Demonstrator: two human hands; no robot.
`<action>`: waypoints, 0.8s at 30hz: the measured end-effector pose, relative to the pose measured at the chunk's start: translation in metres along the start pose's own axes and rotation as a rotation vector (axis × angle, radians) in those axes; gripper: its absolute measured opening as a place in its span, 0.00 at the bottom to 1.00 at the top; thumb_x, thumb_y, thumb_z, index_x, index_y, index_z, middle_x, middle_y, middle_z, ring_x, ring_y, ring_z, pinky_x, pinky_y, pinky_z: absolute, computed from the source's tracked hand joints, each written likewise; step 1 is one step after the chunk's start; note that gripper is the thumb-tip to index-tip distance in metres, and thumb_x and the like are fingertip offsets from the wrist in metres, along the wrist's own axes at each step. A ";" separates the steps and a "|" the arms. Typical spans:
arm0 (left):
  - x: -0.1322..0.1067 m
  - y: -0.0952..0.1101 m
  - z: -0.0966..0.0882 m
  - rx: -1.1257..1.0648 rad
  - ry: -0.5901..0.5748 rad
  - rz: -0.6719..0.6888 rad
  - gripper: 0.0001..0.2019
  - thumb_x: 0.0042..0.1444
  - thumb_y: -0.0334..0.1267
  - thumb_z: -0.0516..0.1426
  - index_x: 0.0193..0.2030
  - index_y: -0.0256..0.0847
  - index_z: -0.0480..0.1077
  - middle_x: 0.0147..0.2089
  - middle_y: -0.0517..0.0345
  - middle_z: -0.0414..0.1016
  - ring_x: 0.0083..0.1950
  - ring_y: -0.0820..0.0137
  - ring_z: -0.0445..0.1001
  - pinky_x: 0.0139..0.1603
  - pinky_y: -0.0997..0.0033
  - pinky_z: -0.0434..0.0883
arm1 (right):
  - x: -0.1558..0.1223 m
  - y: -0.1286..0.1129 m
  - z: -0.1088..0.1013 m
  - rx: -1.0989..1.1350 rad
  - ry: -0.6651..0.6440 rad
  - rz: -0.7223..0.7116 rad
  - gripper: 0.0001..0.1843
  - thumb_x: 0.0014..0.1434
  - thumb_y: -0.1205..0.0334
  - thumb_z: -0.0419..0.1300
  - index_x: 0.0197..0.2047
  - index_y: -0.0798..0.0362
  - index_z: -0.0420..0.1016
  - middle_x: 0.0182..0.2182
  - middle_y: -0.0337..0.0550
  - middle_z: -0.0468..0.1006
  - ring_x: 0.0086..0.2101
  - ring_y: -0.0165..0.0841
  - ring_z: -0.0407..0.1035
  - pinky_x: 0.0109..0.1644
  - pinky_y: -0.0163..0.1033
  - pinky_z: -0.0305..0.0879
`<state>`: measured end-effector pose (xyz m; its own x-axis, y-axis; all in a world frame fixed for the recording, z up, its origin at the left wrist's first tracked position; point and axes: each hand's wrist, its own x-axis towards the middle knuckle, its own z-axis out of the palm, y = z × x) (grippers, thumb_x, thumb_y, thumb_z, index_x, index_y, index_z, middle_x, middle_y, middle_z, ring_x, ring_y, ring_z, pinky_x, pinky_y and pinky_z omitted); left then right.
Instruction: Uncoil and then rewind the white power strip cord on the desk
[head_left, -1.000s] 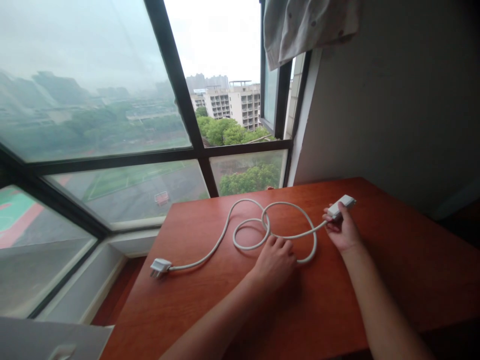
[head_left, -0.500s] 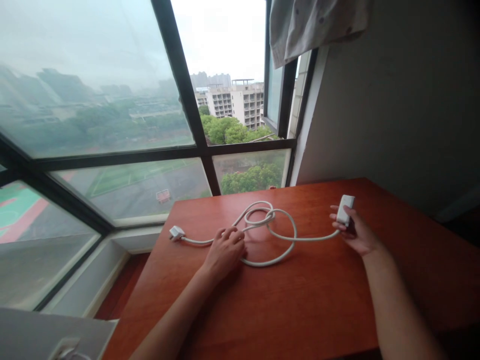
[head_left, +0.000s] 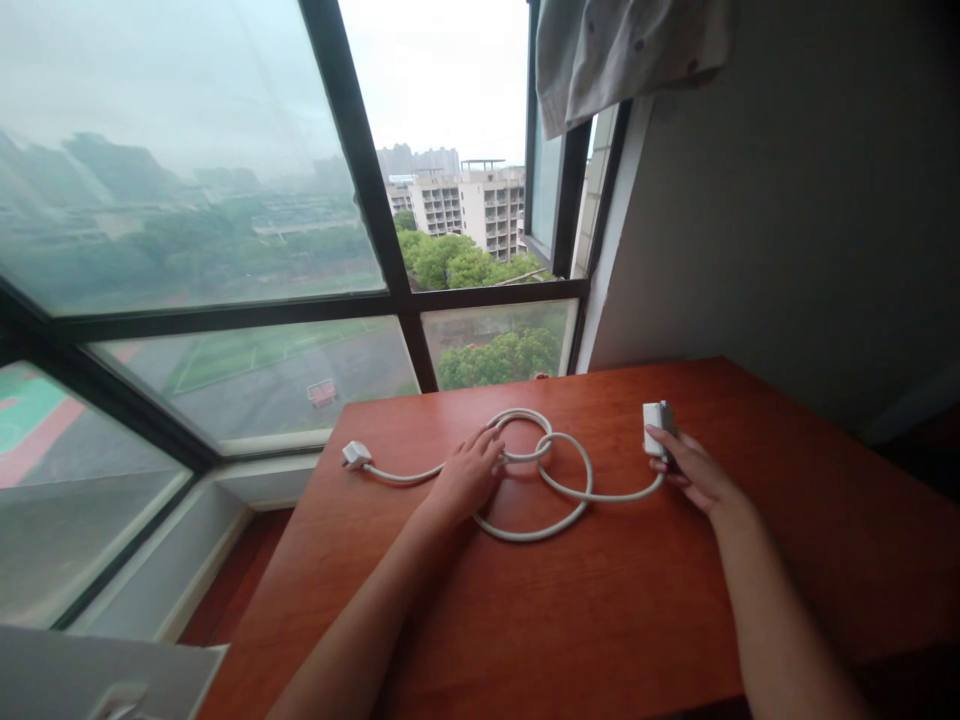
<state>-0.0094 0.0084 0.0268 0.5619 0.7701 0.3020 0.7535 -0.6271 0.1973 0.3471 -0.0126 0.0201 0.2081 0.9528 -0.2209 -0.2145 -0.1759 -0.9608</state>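
Grasping the white block point(head_left: 653, 432), the right hand point(head_left: 695, 472) is holding it upright. From that grip, the attached white cable point(head_left: 526, 537) is looping leftward across the wooden table point(head_left: 570, 625) to the left hand point(head_left: 468, 477), whose hold on it I cannot tell; farther left, the plug point(head_left: 356, 456) is resting.

Left forearm point(head_left: 356, 620) bare, slanting forward and rightward; left grip point(head_left: 466, 478) palm down, fingers point(head_left: 486, 446) slightly bent. Right forearm point(head_left: 769, 600) bare, leaning leftward; right grip point(head_left: 691, 468) turned inward, thumb point(head_left: 664, 440) pressing.
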 end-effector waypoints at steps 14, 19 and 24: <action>-0.003 -0.008 0.003 -0.881 0.315 -0.397 0.15 0.62 0.49 0.51 0.38 0.38 0.68 0.30 0.59 0.70 0.24 0.75 0.71 0.23 0.77 0.68 | 0.007 0.005 0.006 0.079 0.120 -0.109 0.23 0.45 0.48 0.70 0.36 0.51 0.65 0.23 0.32 0.67 0.17 0.21 0.59 0.12 0.22 0.41; -0.005 -0.009 0.006 -1.169 0.182 -0.528 0.23 0.55 0.56 0.56 0.42 0.36 0.69 0.32 0.57 0.73 0.25 0.71 0.76 0.17 0.79 0.67 | 0.005 0.006 0.016 -0.103 0.150 -0.098 0.25 0.46 0.47 0.69 0.41 0.51 0.66 0.25 0.33 0.70 0.18 0.22 0.61 0.14 0.23 0.48; -0.006 -0.005 0.001 -1.331 0.089 -0.580 0.25 0.53 0.57 0.58 0.45 0.34 0.70 0.35 0.51 0.76 0.30 0.66 0.79 0.18 0.81 0.67 | 0.006 0.013 0.028 -0.205 0.209 -0.116 0.26 0.44 0.50 0.69 0.41 0.51 0.65 0.24 0.32 0.71 0.17 0.25 0.62 0.17 0.28 0.56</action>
<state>-0.0160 0.0066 0.0227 0.2347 0.9693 -0.0739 -0.0324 0.0838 0.9960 0.3191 -0.0019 0.0109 0.4165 0.9016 -0.1167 0.0145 -0.1350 -0.9907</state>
